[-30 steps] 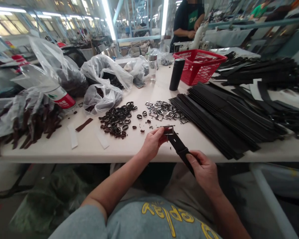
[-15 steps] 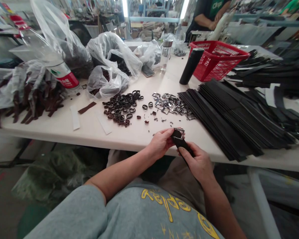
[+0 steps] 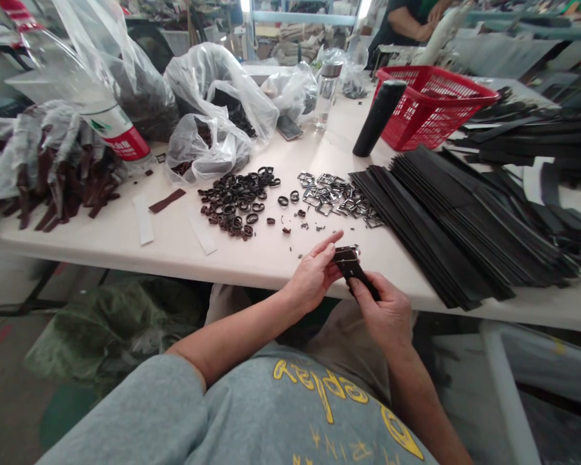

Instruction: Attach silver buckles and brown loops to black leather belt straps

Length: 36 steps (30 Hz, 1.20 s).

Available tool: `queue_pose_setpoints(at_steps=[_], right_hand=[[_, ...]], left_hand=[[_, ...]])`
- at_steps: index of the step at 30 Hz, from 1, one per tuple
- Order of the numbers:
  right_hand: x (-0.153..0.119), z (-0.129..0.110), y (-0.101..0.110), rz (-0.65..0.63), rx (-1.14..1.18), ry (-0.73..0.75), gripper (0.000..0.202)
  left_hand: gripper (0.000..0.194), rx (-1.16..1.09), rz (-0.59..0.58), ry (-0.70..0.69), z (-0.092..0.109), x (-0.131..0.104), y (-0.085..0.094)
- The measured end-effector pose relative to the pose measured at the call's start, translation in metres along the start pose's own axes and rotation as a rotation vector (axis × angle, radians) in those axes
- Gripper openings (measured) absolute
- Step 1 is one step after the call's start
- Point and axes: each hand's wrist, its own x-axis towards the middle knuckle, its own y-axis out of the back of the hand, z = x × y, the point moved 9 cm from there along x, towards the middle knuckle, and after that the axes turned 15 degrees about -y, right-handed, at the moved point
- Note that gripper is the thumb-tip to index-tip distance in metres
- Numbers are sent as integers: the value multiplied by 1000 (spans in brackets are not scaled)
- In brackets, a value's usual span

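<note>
A black belt strap (image 3: 356,272) with a silver buckle (image 3: 347,250) at its end is held between my two hands, just over the table's front edge. My left hand (image 3: 315,271) pinches the buckle end, its index finger stretched out above the buckle. Lower down, my right hand (image 3: 382,307) is closed round the strap, thumb on top. Beyond my hands lie a heap of silver buckles (image 3: 339,194) and a pile of dark belt loops (image 3: 235,203). Many black straps (image 3: 445,219) are stacked to the right.
A red basket (image 3: 430,106) and a black cylinder (image 3: 378,119) stand at the back right, near a clear bottle (image 3: 326,93). Plastic bags (image 3: 213,110), a tilted large bottle (image 3: 116,129) and brown strips (image 3: 53,174) crowd the left. Another person (image 3: 411,26) works behind.
The strap's end now lies folded over the buckle bar, where the buckle frame stood open before. My left index finger has straightened. The view has shifted slightly.
</note>
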Motion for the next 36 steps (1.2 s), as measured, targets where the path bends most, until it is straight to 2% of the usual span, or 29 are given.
queue_pose_setpoints(at_steps=[6,11,16,21,30,33,36], right_hand=[[3,3,1,-8,73,-40,26],[6,-3,-2,-103,132,17,19],[9,-8,-8,-237,109,19,18],[10,-14,-8,-198,88,26,17],[8,-10,-10,-190,130,-29,30],[5,-12,-8,-160,107,-33,32],[2,-19,-8,-115,43,21,32]], left_hand=[[19,2,-62,4,-11,-3,3],[30,-16,-104,1,-12,-5,0],[32,25,-146,-33,-8,-3,0],[31,61,-206,-79,-6,-3,-3],[29,47,-288,-51,-6,-7,-5],[35,33,-334,-43,-4,-12,-9],[35,64,-275,-61,-5,-11,-6]])
